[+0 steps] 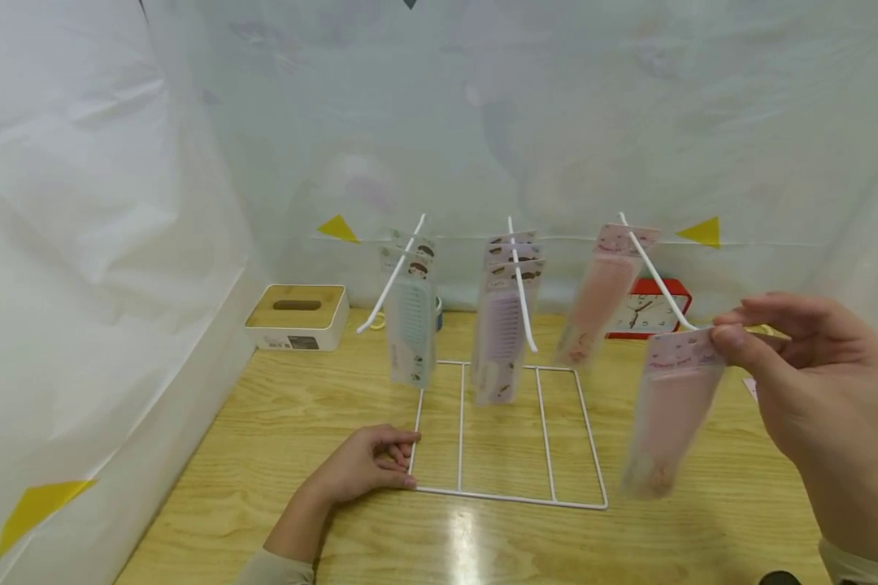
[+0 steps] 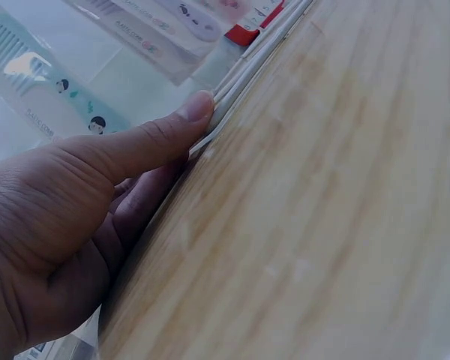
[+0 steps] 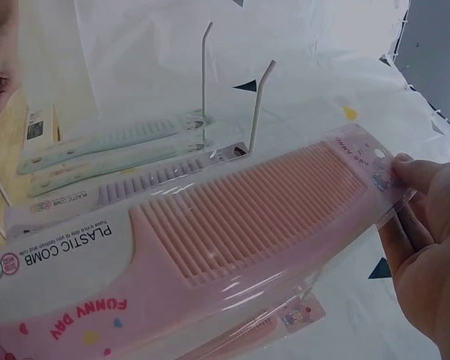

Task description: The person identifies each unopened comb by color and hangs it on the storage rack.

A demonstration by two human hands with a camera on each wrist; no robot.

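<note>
My right hand [image 1: 819,366] pinches the top card of a packaged pink comb [image 1: 676,414] between thumb and fingers. The card is at the tip of the right-hand hook [image 1: 654,276]; whether its hole is on the hook I cannot tell. Farther back on that hook hangs another pink comb [image 1: 601,301]. Several packaged purple combs [image 1: 501,325] hang from the middle hook, and green combs [image 1: 410,325] from the left one. Low on the table, my left hand [image 1: 369,463] grips the left side of the white wire rack [image 1: 512,499], thumb on top in the left wrist view.
A tissue box [image 1: 269,335] with a wooden lid stands at the back left of the table [image 1: 278,439]. Behind the right hook is a red clock [image 1: 675,287]. White sheeting [image 1: 322,97] with yellow triangles encloses the back and sides.
</note>
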